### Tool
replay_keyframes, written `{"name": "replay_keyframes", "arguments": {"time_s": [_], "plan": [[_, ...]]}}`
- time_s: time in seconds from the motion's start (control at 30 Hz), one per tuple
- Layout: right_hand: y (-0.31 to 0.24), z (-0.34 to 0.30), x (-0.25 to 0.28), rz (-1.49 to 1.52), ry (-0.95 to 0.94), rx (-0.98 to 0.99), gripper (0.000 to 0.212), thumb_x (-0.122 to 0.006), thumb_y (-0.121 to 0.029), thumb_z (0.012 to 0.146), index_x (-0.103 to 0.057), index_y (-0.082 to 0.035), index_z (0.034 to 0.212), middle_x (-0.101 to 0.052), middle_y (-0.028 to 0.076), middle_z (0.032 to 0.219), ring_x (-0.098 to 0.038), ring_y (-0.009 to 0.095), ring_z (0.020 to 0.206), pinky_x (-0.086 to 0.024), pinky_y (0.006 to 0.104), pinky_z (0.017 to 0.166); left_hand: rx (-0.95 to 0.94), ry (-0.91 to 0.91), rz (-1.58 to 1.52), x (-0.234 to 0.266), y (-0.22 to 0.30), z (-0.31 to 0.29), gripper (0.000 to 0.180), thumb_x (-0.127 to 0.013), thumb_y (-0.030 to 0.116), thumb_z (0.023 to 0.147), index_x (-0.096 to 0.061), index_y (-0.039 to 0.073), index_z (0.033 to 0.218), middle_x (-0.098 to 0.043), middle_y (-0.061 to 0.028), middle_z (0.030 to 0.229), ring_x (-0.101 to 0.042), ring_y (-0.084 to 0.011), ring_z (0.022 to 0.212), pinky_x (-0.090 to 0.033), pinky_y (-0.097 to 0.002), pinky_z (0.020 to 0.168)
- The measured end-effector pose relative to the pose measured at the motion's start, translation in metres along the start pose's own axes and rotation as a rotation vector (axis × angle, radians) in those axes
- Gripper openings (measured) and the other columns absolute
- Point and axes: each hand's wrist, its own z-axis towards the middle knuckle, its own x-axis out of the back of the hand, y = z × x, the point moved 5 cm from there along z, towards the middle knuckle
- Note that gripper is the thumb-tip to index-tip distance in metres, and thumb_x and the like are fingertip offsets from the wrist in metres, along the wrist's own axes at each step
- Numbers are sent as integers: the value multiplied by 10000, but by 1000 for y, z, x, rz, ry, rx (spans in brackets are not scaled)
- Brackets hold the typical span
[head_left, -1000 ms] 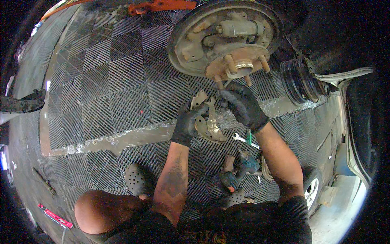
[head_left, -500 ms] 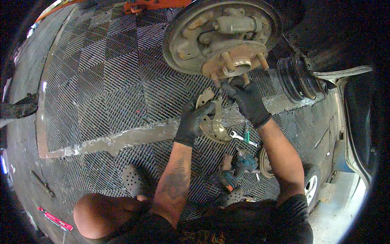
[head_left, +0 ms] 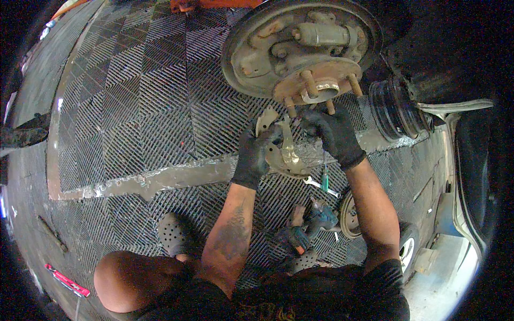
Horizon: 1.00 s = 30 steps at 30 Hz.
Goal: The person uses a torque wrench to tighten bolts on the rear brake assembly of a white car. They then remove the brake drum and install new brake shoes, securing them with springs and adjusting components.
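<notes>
Below the hub, gloved hands on brake shoes

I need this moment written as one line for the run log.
left hand: grips brake shoe assembly | right hand: on it, below wheel hub | floor: wrench, cordless drill

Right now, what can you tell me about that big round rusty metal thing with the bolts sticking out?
The round rusty metal wheel hub plate is a dirty grey-brown disc, tilted toward the camera. A raised rust-coloured centre carries several threaded studs pointing outward, and a grey cylinder sits near its top. It hangs above the dark grid floor mat. The black-gloved right hand reaches just under the studs, while the black-gloved left hand holds a curved metal piece below it.
</notes>
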Motion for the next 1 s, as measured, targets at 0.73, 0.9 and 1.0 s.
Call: {"name": "replay_keyframes", "arguments": {"time_s": [0.73, 0.9, 1.0], "plan": [[12, -3, -8, 211, -138, -175, 274, -585, -292, 1031, -699, -65, 1134, -683, 114, 930, -664, 263, 825, -544, 428, 724, -234, 40, 270, -18, 21, -1, 331, -735, 57, 911, -633, 6, 1222, -692, -43, 1070, -656, -117, 897, -559, -295, 784], [0, 0, 8, 209, 67, 15, 314, -629, -310, 1023, -625, 2, 1058, -615, 27, 791, -591, 122, 630, -520, 281, 558, -147, 83, 14, -4, 4, 3, 344, -734, 30, 898, -650, 23, 1232, -698, -31, 1025, -657, -113, 855, -556, -285, 768], [3, -4, 10, 101, 5, 21, 345, -640, -357, 1021, -633, -21, 1099, -616, 14, 780, -583, 115, 624, -516, 275, 567, -183, 99, 79, 1, 2, 0, 357, -735, 27, 896, -656, 32, 1244, -700, -29, 1010, -660, -116, 839, -556, -282, 760]]}}
